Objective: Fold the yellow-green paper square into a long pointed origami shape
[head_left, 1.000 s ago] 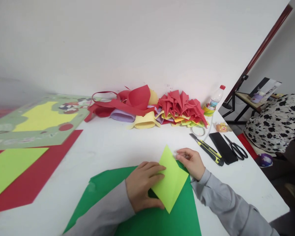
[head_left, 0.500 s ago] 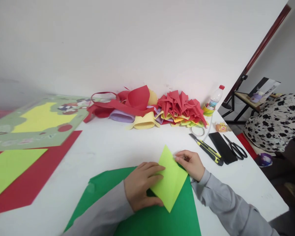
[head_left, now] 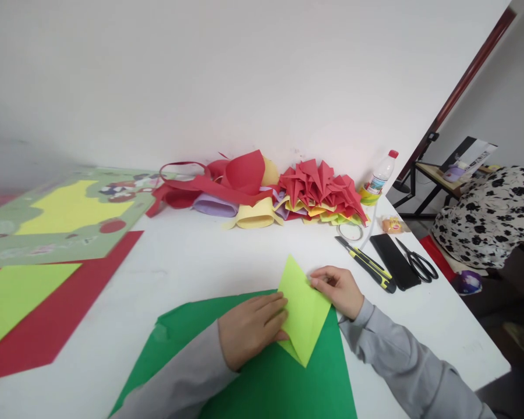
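A folded yellow-green paper stands out against a large green sheet on the white table. Its lower left edge is lifted into a fold, with a second layer showing near the bottom tip. On that left side my left hand grips the paper, thumb low and fingers lying over the edge. My right hand pinches the upper right edge between thumb and fingertips. What lies under the left fingers is hidden.
Beyond my hands lie red folded paper shapes, a yellow paper roll and a bottle. A utility knife, a black phone-like slab and scissors are at right. Red paper lies left.
My left hand has drawn its thumb in under the paper's lower left edge, and that edge has come up and inward. My right hand has stayed at the upper right edge.
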A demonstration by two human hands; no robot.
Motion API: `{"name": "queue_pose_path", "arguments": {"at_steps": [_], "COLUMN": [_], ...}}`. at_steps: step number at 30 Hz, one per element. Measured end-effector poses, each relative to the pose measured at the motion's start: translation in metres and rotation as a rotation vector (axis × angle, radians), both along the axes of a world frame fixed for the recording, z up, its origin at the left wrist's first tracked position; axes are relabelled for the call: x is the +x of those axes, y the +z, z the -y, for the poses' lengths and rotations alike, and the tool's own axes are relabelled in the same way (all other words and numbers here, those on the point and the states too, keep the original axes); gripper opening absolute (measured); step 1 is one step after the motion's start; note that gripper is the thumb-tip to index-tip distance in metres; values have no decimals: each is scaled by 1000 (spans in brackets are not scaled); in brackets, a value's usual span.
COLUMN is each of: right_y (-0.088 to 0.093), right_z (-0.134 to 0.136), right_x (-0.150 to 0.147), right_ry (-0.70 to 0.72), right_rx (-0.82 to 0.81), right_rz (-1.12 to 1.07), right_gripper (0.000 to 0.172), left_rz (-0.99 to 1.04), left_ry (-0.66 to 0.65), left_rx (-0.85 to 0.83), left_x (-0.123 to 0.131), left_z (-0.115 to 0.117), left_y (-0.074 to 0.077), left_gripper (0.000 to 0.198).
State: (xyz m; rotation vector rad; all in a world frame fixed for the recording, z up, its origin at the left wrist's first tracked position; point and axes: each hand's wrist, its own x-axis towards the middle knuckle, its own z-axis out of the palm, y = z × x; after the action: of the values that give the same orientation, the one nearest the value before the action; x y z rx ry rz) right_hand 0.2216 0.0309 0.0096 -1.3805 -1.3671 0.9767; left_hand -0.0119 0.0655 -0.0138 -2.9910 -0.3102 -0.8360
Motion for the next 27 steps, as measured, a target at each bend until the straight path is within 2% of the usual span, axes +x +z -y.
{"name": "queue_pose_path", "arguments": {"at_steps": [3, 8, 11, 13, 14, 15, 16, 18, 19, 21, 24, 27], "right_y": [0, -1, 4, 13, 19, 25, 31, 39, 40, 37, 24, 14], "right_z": [0, -2, 1, 9, 15, 22, 29, 42, 47, 52, 53, 54], "right_x": [0, -2, -2, -2, -3, -4, -6, -13, -18, -30, -45, -49], "right_ry": [9, 13, -36, -127, -193, -263, -263, -80, 39, 221, 247, 280], "right_rx": [2, 34, 77, 176, 271, 514, 738, 1054, 1121, 1074, 864, 657], "right_rz": [21, 78, 115, 161, 200, 336, 466, 693, 782, 957, 1108, 1102], "right_gripper": [27, 32, 36, 34, 27, 21, 18, 19, 18, 18, 21, 15], "left_rz": [-16, 35, 71, 122, 140, 151, 164, 184, 190, 204, 184, 107], "left_ry": [40, 51, 79, 130, 157, 179, 189, 187, 183, 178, 181, 172], "left_rx": [93, 36, 45, 49, 36, 20, 9, 0, 1, 13, 13, 44], "left_x": [5, 11, 12, 12, 12, 12, 13, 14, 14, 15, 14, 13], "left_z": [6, 12, 10, 8, 7, 7, 7, 6, 7, 7, 10, 13], "left_y": [-2, -11, -12, -9, -8, -7, -6, -5, -5, -5, -4, 1], "left_gripper": [17, 11, 20, 27, 28, 29, 28, 27, 26, 26, 27, 30]}}
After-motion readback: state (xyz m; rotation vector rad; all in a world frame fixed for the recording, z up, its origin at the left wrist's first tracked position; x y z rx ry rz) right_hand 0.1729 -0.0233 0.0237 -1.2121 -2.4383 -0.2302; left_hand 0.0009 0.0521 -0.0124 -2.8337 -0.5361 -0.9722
